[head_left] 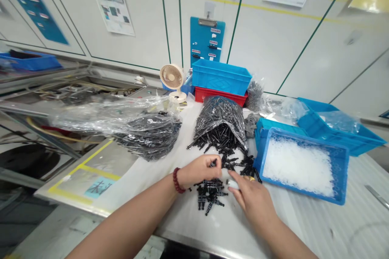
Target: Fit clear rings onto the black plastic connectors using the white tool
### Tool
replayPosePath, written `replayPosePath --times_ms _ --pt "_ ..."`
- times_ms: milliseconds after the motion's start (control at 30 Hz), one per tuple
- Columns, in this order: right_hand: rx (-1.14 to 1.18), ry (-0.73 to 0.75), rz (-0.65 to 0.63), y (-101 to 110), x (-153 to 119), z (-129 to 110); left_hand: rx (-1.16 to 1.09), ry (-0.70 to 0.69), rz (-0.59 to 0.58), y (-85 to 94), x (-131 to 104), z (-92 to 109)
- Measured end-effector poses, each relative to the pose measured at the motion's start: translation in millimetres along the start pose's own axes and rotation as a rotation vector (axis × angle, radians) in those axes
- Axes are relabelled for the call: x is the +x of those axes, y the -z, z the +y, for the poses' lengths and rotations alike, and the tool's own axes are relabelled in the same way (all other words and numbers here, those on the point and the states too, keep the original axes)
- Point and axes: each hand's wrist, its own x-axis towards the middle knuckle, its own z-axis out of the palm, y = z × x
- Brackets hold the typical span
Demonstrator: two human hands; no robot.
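Note:
My left hand (200,168), with a dark red bead bracelet at the wrist, is closed around a slim black plastic part (213,163); its end shows between the fingers. Close beside it, my right hand (252,196) has thumb and fingers brought together, a ring on one finger. Something whitish (233,184) shows at its fingertips, too blurred to name. Below both hands lies a small pile of black parts with grey bands (209,198). More plain black parts (223,137) spill toward the hands from an open clear bag (220,109).
At right, a blue bin (346,170) holds many small whitish translucent pieces (299,166). Another full clear bag (148,133) lies at left. Behind stand a small fan (172,79), a blue bin (221,75) on a red one (203,95), and a tilted blue bin (361,139).

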Motion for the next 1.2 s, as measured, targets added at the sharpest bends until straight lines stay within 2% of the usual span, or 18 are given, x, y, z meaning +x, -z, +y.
replayPosePath --times_ms 67,133,167,233,333,400,467,633,867,1067,1200 --pt "0.045 -0.074 -0.028 4 0 7 0.066 0.006 0.229 9.6 3 0" --pt "0.106 -0.14 -0.057 7 -1 13 0.299 -0.026 0.464 18.3 5 -2" --pt "0.131 -0.161 -0.062 7 -1 15 0.469 -0.054 0.545 21.4 7 -4" --pt "0.164 -0.177 -0.056 5 -1 17 0.807 -0.07 0.611 24.9 9 -8" --pt "0.185 -0.182 -0.038 0 -1 17 1.169 0.064 0.574 24.1 13 -14" --pt "0.191 -0.188 -0.032 -3 0 17 1.295 0.161 0.535 22.0 16 -16" --pt "0.196 -0.191 -0.031 -4 0 17 1.341 0.2 0.511 20.4 18 -17" --pt "0.202 -0.18 -0.039 -4 0 17 1.328 0.218 0.5 22.0 18 -13" --pt "0.197 -0.182 -0.043 -5 -1 19 1.265 0.224 0.366 28.8 5 -2" --pt "0.186 -0.166 -0.064 -6 0 19 1.183 0.139 0.364 26.0 10 -5" --pt "0.224 -0.207 -0.08 -6 0 20 1.13 0.089 0.4 19.2 10 -4"
